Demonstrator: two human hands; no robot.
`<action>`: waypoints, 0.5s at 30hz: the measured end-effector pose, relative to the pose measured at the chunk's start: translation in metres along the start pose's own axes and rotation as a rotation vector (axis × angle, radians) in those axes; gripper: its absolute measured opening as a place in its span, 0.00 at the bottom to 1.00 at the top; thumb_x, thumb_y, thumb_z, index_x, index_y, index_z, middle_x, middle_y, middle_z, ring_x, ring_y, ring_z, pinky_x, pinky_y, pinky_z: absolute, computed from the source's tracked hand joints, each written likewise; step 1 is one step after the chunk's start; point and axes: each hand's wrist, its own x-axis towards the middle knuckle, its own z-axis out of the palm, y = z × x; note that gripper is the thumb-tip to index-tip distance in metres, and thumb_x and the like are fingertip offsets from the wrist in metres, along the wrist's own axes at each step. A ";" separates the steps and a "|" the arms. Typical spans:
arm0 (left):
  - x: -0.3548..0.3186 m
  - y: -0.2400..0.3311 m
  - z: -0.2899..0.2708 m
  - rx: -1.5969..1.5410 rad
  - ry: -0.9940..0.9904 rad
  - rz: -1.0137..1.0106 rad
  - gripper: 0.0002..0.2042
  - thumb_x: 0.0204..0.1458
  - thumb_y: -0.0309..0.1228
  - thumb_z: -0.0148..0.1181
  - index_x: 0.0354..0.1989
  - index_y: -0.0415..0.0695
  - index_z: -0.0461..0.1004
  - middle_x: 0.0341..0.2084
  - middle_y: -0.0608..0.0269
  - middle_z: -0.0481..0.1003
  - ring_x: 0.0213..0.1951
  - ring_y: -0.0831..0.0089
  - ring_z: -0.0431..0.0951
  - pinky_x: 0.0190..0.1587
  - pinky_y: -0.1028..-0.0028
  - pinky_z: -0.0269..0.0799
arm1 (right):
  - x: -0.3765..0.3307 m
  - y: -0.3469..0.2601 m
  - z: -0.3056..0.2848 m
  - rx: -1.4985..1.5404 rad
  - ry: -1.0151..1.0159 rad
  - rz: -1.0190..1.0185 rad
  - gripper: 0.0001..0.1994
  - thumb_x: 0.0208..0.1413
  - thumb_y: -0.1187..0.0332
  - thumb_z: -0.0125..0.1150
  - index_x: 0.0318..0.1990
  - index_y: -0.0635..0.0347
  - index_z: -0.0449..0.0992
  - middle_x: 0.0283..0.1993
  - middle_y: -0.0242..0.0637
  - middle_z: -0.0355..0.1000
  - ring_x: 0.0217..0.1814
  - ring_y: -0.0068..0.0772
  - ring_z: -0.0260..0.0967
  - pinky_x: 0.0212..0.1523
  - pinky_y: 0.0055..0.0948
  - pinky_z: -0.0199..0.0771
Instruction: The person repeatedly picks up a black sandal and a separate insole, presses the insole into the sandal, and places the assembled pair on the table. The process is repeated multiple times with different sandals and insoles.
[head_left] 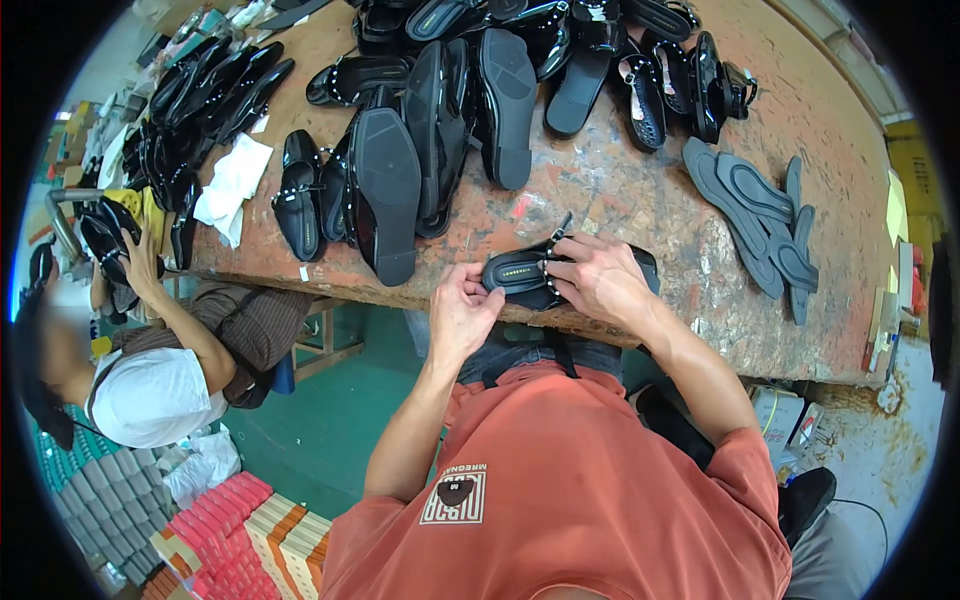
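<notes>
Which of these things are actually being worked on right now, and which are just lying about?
In hand:
black sandal, held by the left hand and right hand

Lying about:
pile of black sandals
grey insoles
white cloth
worn workbench

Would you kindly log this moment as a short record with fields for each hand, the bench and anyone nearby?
left hand: pinches the heel end of a black sandal
right hand: grips the sandal at its studded strap
workbench: worn, reddish, stained
on the bench: black sandals piled at the far side; grey insoles to the right
nearby: co-worker's hand at the left, holding black sandals
</notes>
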 end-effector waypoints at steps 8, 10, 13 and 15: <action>0.020 -0.007 0.003 0.298 0.104 0.222 0.16 0.51 0.32 0.81 0.41 0.36 0.81 0.26 0.60 0.81 0.25 0.74 0.80 0.32 0.69 0.77 | -0.005 -0.023 -0.046 -0.352 -0.197 0.371 0.28 0.50 0.45 0.78 0.57 0.43 0.86 0.50 0.39 0.76 0.60 0.42 0.75 0.64 0.52 0.65; 0.021 0.009 0.001 0.269 0.020 0.099 0.17 0.50 0.30 0.80 0.44 0.37 0.80 0.32 0.56 0.82 0.32 0.70 0.81 0.37 0.66 0.79 | -0.008 -0.026 -0.043 -0.333 -0.190 0.435 0.31 0.46 0.41 0.79 0.58 0.42 0.86 0.51 0.41 0.75 0.62 0.44 0.73 0.65 0.55 0.63; 0.025 0.013 -0.008 0.427 0.040 0.528 0.21 0.49 0.30 0.79 0.50 0.38 0.80 0.47 0.51 0.81 0.45 0.62 0.81 0.49 0.61 0.79 | -0.004 -0.025 -0.033 -0.332 -0.225 0.466 0.33 0.47 0.41 0.79 0.60 0.42 0.85 0.52 0.43 0.75 0.64 0.48 0.71 0.66 0.55 0.62; 0.028 0.019 -0.010 0.518 -0.136 0.871 0.26 0.48 0.32 0.78 0.55 0.38 0.79 0.58 0.51 0.78 0.53 0.58 0.78 0.58 0.58 0.76 | -0.001 -0.025 -0.032 -0.283 -0.280 0.481 0.34 0.47 0.41 0.79 0.61 0.44 0.84 0.52 0.44 0.75 0.65 0.48 0.70 0.68 0.56 0.60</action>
